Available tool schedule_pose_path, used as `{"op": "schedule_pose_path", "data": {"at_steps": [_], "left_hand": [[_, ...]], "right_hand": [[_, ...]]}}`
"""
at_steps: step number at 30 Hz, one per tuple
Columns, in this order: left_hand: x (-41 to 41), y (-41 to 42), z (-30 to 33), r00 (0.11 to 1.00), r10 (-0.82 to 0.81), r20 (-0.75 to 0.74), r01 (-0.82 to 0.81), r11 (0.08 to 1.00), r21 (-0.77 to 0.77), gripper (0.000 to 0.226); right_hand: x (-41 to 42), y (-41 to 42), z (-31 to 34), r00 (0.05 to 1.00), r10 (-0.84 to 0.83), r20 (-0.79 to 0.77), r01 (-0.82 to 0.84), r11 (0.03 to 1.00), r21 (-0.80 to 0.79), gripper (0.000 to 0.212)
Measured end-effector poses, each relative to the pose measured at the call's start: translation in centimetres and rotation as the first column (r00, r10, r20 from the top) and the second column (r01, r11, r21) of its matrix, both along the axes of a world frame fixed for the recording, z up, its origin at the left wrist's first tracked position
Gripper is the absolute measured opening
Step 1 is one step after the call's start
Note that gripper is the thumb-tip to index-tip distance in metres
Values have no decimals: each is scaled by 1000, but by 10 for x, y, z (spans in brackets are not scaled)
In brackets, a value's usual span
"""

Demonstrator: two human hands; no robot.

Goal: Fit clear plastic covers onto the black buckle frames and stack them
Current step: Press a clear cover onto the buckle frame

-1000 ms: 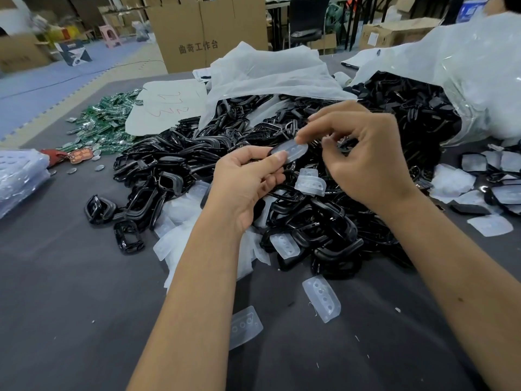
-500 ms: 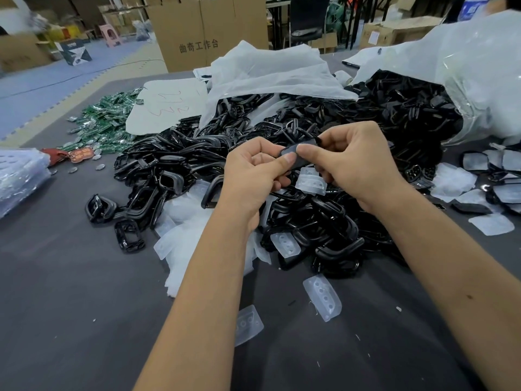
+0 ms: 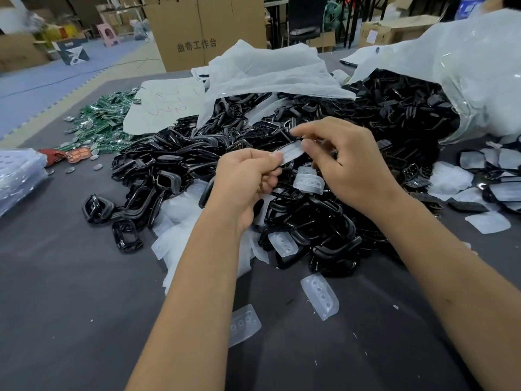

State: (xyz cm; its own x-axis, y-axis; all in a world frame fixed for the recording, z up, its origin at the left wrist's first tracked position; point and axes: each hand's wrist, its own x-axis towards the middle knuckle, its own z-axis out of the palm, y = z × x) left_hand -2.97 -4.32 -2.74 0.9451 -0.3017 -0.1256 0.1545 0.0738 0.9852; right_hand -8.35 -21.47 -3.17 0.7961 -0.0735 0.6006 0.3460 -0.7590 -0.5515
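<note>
Both hands engaged on one clear plastic cover [image 3: 291, 151] at frame centre, above the pile of black buckle frames [image 3: 310, 221].

Left hand [image 3: 248, 182] pinches the cover's near end between thumb and forefinger, remaining fingers curled. Right hand [image 3: 346, 162] pinches its far end with curled fingertips. Loose clear covers [image 3: 320, 296] lie on the dark table [image 3: 70, 306] at lower centre. Green circuit boards [image 3: 104, 119] lie heaped at upper left.

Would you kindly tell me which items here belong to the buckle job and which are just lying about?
Job:
- clear cover, pinched by left hand and right hand
- black buckle frames
- loose clear covers

Lying about:
- green circuit boards
- cardboard box
- pink stool
</note>
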Motion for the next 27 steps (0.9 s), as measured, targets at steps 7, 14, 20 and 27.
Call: {"op": "schedule_pose_path", "data": {"at_steps": [7, 14, 20, 27], "left_hand": [[4, 6, 2, 963, -45, -267, -9, 980, -199, 35], [2, 1, -1, 991, -17, -131, -18, 965, -261, 23], [2, 0, -3, 996, -32, -79, 9, 961, -277, 11], [4, 1, -3, 992, -14, -126, -32, 933, -359, 10]], "right_hand": [[2, -10, -4, 988, 155, 9, -154, 987, -48, 16], [5, 4, -2, 979, 150, -137, -40, 804, 593, 21], [3, 4, 4, 885, 386, -260, 18, 531, 847, 30], [2, 7, 6, 884, 418, -207, -1, 445, 896, 10]]}}
